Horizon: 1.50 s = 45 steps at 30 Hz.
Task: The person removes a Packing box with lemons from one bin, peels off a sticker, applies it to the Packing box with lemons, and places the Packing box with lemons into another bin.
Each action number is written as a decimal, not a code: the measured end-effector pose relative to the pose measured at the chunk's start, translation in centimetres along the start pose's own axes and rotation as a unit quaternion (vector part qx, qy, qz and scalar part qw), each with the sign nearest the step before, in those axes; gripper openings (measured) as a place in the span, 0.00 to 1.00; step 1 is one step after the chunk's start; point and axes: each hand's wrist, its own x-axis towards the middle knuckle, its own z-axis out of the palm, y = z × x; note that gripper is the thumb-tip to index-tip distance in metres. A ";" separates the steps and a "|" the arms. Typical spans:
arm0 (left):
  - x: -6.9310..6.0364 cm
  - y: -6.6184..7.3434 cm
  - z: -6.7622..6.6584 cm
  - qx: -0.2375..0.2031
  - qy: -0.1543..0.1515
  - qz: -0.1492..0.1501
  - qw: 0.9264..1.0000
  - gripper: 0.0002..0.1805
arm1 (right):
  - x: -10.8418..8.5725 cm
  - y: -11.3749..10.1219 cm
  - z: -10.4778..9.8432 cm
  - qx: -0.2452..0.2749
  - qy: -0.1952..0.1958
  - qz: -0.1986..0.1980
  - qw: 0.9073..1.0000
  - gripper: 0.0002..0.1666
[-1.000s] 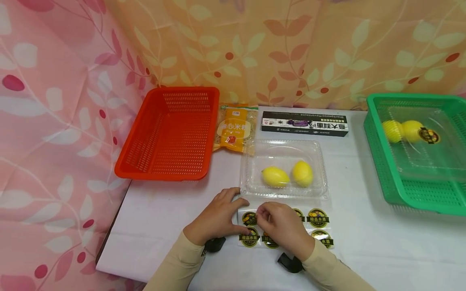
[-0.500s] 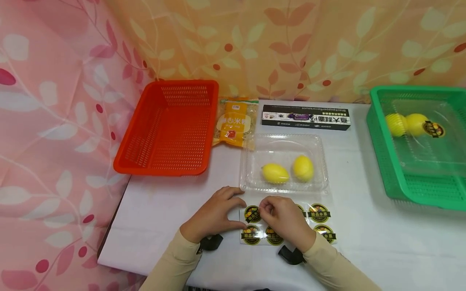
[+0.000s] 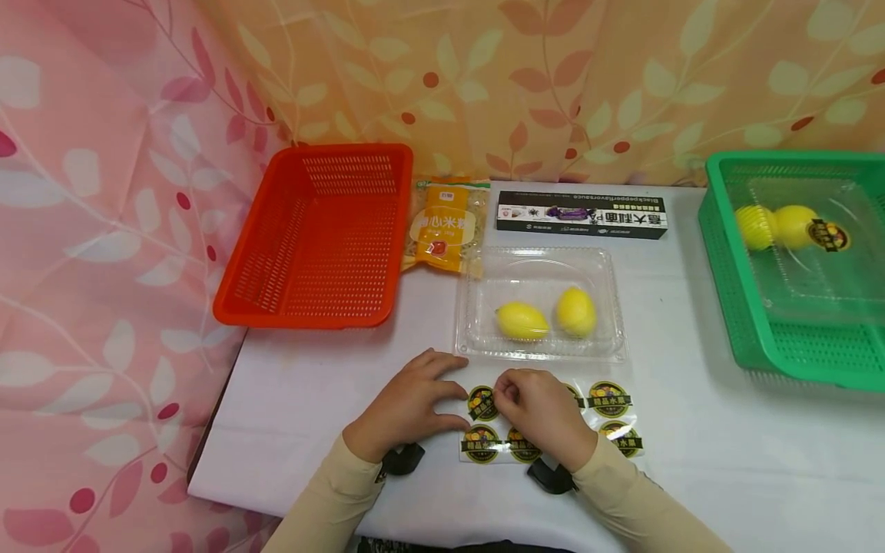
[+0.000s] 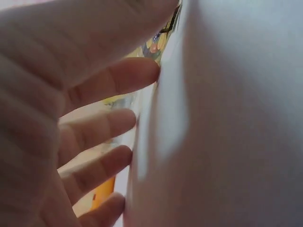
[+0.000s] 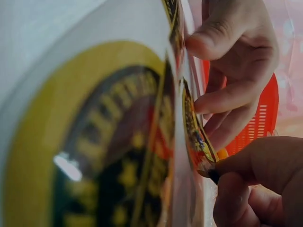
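Note:
My left hand [image 3: 418,403] rests with spread, bent fingers at the left edge of a glossy sticker sheet [image 3: 631,418]. Its fingertips touch the surface in the left wrist view. At the upper left of the sheet, my right hand [image 3: 542,415] pinches the edge of a round black-and-gold sticker [image 3: 482,402] between thumb and finger. That sticker [image 5: 195,130] stands tilted up at the pinch in the right wrist view. Just beyond the sheet sits a closed clear plastic box [image 3: 473,342], with two lemons [image 3: 522,321] inside. Some stickers are hidden under my right hand.
A red plastic basket [image 3: 332,269] stands at the back left, beside a bag of rice noodles [image 3: 442,226]. Behind the clear box lies a black pasta box [image 3: 582,215]. On the right, a green basket [image 3: 754,322] holds another clear box with yellow fruit and a sticker.
The pinched sticker has turned slightly. Both hands keep almost the same place on the sheet. The head view has tilted a little, so the back objects appear higher.

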 end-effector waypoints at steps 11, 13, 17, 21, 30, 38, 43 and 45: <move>0.1 0.7 0.4 0.025 0.009 -0.026 0.999 0.25 | -0.3 -0.2 -1.0 0.057 -0.024 -0.013 0.998 0.08; 0.1 0.6 0.4 0.026 0.010 -0.028 0.999 0.24 | -0.5 -0.3 -1.3 0.073 -0.024 -0.013 0.997 0.08; 0.1 0.6 0.4 0.029 0.012 -0.025 0.999 0.24 | -1.2 -0.7 -2.2 0.110 -0.016 -0.009 0.994 0.08; 0.0 0.7 0.3 0.024 0.010 -0.023 0.999 0.24 | -1.6 -1.1 -3.8 0.166 -0.009 -0.004 0.986 0.08; -0.1 0.7 0.1 0.028 -0.006 -0.023 0.999 0.24 | -0.8 -1.2 -7.6 0.205 0.011 0.024 0.978 0.06; -0.2 0.5 0.0 0.033 -0.012 -0.015 0.999 0.25 | 1.4 -0.5 -10.8 0.175 0.021 0.059 0.982 0.03; -0.1 0.5 -0.2 0.023 -0.024 -0.022 0.999 0.25 | 3.4 0.3 -12.6 0.149 0.040 0.067 0.986 0.07; -0.2 0.5 -0.4 0.017 -0.027 -0.022 0.999 0.24 | 4.0 0.6 -13.1 0.144 0.042 0.072 0.986 0.08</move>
